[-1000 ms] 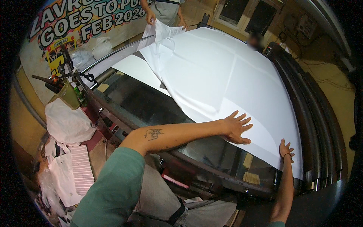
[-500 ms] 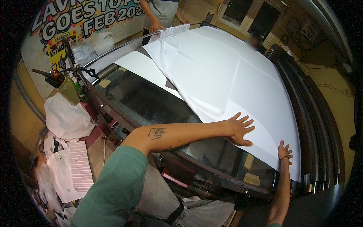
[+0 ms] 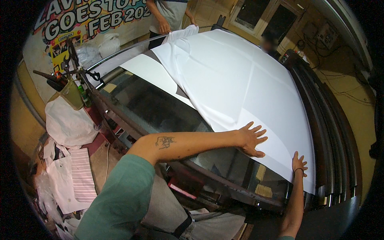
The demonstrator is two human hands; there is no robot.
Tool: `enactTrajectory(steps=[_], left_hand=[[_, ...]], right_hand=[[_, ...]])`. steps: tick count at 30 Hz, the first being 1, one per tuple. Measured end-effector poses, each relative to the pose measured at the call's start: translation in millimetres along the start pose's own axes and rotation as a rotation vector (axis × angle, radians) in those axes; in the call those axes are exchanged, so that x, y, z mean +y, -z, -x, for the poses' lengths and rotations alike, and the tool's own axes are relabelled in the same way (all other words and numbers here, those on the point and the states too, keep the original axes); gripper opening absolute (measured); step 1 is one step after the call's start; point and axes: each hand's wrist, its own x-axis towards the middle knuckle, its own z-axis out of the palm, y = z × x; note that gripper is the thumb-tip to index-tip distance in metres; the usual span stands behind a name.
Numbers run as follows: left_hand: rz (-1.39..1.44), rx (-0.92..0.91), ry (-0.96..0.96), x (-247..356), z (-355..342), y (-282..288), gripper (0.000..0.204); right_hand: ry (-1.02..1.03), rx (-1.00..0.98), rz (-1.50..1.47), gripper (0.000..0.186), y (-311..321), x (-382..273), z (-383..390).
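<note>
My left hand (image 3: 251, 140) lies flat, fingers spread, on the large white fabric (image 3: 236, 68) near its front edge. My right hand (image 3: 299, 163) also rests open on it, farther right, by the dark side bars. Under the fabric are a white sheet (image 3: 145, 76) and a dark machine bed (image 3: 148, 108). The fabric has long wrinkles and a folded left side. At the far left end, a co-worker's hand (image 3: 164, 26) is at the bunched fabric, in front of a grey shirt.
Dark curved bars (image 3: 328, 136) line the right side. At left stand a tool container (image 3: 72, 98), a white bag (image 3: 70, 124) and papers (image 3: 80, 180). A colourful banner (image 3: 88, 20) hangs behind. Another person (image 3: 269, 44) is beyond the far right corner, near a window (image 3: 264, 18).
The co-worker's hands have lowered the lifted fabric at the far end and shifted it slightly right. My two hands have moved a little downward in view, still flat on the fabric.
</note>
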Motion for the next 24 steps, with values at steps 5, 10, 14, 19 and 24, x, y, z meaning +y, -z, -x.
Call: enactTrajectory(steps=[5,10,14,19,24], left_hand=[[-0.016,-0.004,-0.004,0,-1,-1,0.100],[-0.002,0.002,-0.002,2,0,-1,0.100],[-0.008,0.000,-0.002,3,1,0,0.100],[-0.003,0.009,-0.003,4,1,-1,0.099],[-0.006,0.011,-0.004,5,-1,-2,0.099]], right_hand=[[0.010,0.003,-0.006,0.094,0,4,-3],[0.010,0.006,0.001,0.093,0,6,-3],[0.006,0.005,0.013,0.094,3,6,-2],[0.001,0.014,0.026,0.091,3,8,-4],[0.003,0.022,0.020,0.093,1,12,-11]])
